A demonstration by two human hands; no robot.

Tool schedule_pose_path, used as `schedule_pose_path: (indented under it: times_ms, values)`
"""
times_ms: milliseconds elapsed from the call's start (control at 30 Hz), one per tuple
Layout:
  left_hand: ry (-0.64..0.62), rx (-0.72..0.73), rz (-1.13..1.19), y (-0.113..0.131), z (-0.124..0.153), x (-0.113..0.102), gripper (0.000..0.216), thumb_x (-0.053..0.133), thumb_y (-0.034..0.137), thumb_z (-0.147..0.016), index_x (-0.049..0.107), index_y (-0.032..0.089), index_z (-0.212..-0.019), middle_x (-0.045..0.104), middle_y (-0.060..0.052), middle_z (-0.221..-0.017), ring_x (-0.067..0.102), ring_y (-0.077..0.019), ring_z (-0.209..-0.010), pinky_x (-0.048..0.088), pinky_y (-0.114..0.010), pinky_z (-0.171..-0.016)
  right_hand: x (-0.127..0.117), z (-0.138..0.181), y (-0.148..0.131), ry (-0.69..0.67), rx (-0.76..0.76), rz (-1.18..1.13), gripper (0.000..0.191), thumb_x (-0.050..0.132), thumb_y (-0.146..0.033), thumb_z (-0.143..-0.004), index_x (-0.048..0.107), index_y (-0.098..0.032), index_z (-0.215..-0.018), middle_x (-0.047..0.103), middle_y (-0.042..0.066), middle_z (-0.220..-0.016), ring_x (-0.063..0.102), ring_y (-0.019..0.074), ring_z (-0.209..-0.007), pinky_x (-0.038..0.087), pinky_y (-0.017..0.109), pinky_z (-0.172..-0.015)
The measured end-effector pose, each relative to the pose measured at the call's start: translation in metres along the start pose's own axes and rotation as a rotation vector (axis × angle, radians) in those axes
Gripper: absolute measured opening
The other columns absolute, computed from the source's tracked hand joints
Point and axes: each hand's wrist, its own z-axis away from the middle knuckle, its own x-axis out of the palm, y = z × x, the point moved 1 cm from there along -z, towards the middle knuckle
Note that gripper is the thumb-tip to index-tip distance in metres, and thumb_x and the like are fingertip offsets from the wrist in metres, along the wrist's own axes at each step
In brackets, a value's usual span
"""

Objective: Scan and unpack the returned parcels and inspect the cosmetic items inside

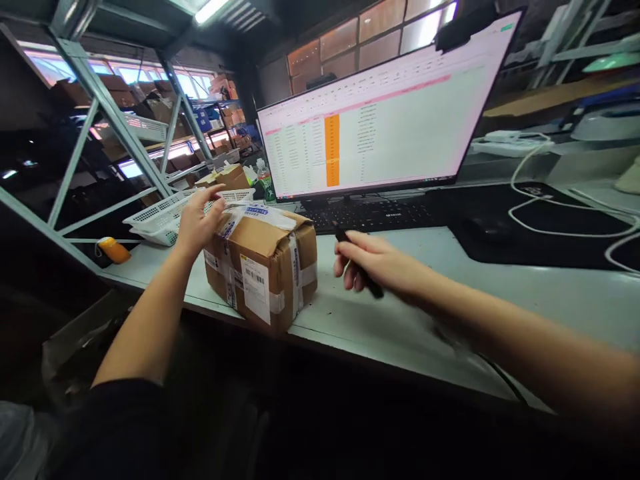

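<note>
Gripping a slim black tool (375, 288), your right hand (367, 257) curls its fingers; your left hand (199, 220), fingers loosely spread, touches a boxy, tape-wrapped cardboard carton (265, 257) on the smooth, pale counter (390, 327).

Dim overall — ceiling tube (213, 10) and monitor (370, 127) glowing; right forearm (500, 337) blurred, bottom edge near-black.

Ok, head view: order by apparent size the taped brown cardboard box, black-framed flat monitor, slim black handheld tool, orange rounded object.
1. Monitor
2. Cardboard box
3. Orange object, black tool: look alike; tool partly covered
</note>
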Motion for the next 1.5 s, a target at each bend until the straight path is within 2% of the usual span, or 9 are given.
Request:
schedule_pose_path:
  times_ms: [100, 200, 367, 633, 867, 1000, 1100, 1233, 1500]
  values:
    - [0.166, -0.333, 0.196, -0.06, -0.008, -0.003, 0.037, 0.066, 0.044, -0.084, 0.073, 0.017, -0.108, 0.072, -0.011, -0.116, 0.063, -0.0264, -0.12, 0.047, -0.036, -0.105, 0.03, 0.02, 0.005, -0.23, 0.145, -0.573, 0.02, 0.041, -0.032, -0.102, 0.055, -0.019, -0.098, 0.066, 0.013, -0.127, 0.069, 0.0203, -0.091, 0.059, 0.032, -0.061]
    - [0.164, -0.437, 0.281, -0.09, 0.006, 0.0, 0.046, 0.057, 0.055, -0.087, 0.072, 0.013, -0.097, 0.075, -0.015, -0.102, 0.07, -0.0307, -0.103, 0.056, -0.043, -0.093, 0.057, 0.038, 0.0, -0.357, 0.168, -0.8, 0.019, 0.047, -0.033, -0.101, 0.06, -0.02, -0.106, 0.053, 0.012, -0.145, 0.061, 0.0262, -0.12, 0.063, 0.037, -0.066]
    - [0.226, -0.428, 0.356, -0.098, 0.038, -0.007, 0.05, 0.065, 0.051, -0.079, 0.07, 0.015, -0.114, 0.072, -0.013, -0.122, 0.065, -0.0301, -0.121, 0.052, -0.042, -0.104, 0.066, 0.036, -0.009, -0.309, 0.162, -0.874, 0.018, 0.052, -0.038, -0.1, 0.061, -0.023, -0.106, 0.053, 0.009, -0.141, 0.049, 0.0275, -0.134, 0.061, 0.042, -0.08]
    - [0.323, -0.36, 0.368, -0.099, 0.059, -0.003, 0.059, 0.062, 0.047, -0.087, 0.058, 0.016, -0.137, 0.057, -0.014, -0.147, 0.051, -0.0305, -0.14, 0.038, -0.044, -0.12, 0.068, 0.042, -0.021, -0.273, 0.1, -0.971, 0.02, 0.063, -0.045, -0.092, 0.059, -0.026, -0.094, 0.064, 0.001, -0.119, 0.058, 0.021, -0.114, 0.054, 0.033, -0.082]
    - [0.276, -0.23, 0.13, -0.034, 0.136, -0.024, 0.06, 0.062, 0.04, -0.092, 0.05, 0.027, -0.149, 0.053, -0.008, -0.152, 0.047, -0.0287, -0.143, 0.036, -0.046, -0.121, 0.03, -0.027, -0.024, 0.104, 0.082, -0.844, 0.011, 0.052, -0.031, -0.096, 0.055, -0.024, -0.087, 0.066, 0.002, -0.104, 0.061, 0.0207, -0.097, 0.055, 0.033, -0.07]
    - [0.118, 0.263, -0.038, 0.007, 0.207, -0.039, 0.046, 0.064, 0.026, -0.093, 0.061, 0.038, -0.137, 0.072, -0.002, -0.123, 0.069, -0.0224, -0.109, 0.057, -0.041, -0.1, 0.007, -0.094, -0.021, 0.263, 0.094, -0.656, 0.016, 0.05, -0.024, -0.095, 0.054, -0.021, -0.08, 0.059, 0.002, -0.082, 0.054, 0.0159, -0.074, 0.055, 0.032, -0.065]
    - [0.172, 0.568, -0.032, 0.013, 0.214, -0.04, 0.054, 0.082, 0.029, -0.079, 0.064, 0.047, -0.127, 0.07, 0.002, -0.125, 0.067, -0.0242, -0.117, 0.052, -0.047, -0.108, 0.014, -0.13, -0.019, 0.266, 0.081, -0.593, 0.017, 0.05, -0.023, -0.094, 0.054, -0.02, -0.078, 0.053, 0.001, -0.075, 0.049, 0.0136, -0.068, 0.05, 0.027, -0.061]
    - [0.039, 0.369, 0.187, 0.017, 0.18, -0.029, 0.079, 0.079, 0.052, -0.079, 0.047, 0.034, -0.149, 0.05, -0.01, -0.152, 0.042, -0.0356, -0.146, 0.039, -0.057, -0.118, 0.031, -0.148, -0.018, 0.278, 0.029, -0.5, 0.015, 0.051, -0.021, -0.094, 0.054, -0.02, -0.08, 0.052, 0.0, -0.075, 0.048, 0.0123, -0.068, 0.046, 0.023, -0.058]
    - [-0.171, 0.203, 0.135, 0.062, 0.164, -0.032, 0.052, 0.05, 0.026, -0.094, 0.051, 0.035, -0.145, 0.042, -0.004, -0.16, 0.04, -0.0309, -0.148, 0.036, -0.054, -0.121, 0.0, -0.102, -0.012, 0.347, -0.178, -0.2, 0.017, 0.052, -0.027, -0.096, 0.066, -0.017, -0.094, 0.067, 0.007, -0.097, 0.054, 0.0124, -0.07, 0.045, 0.025, -0.058]
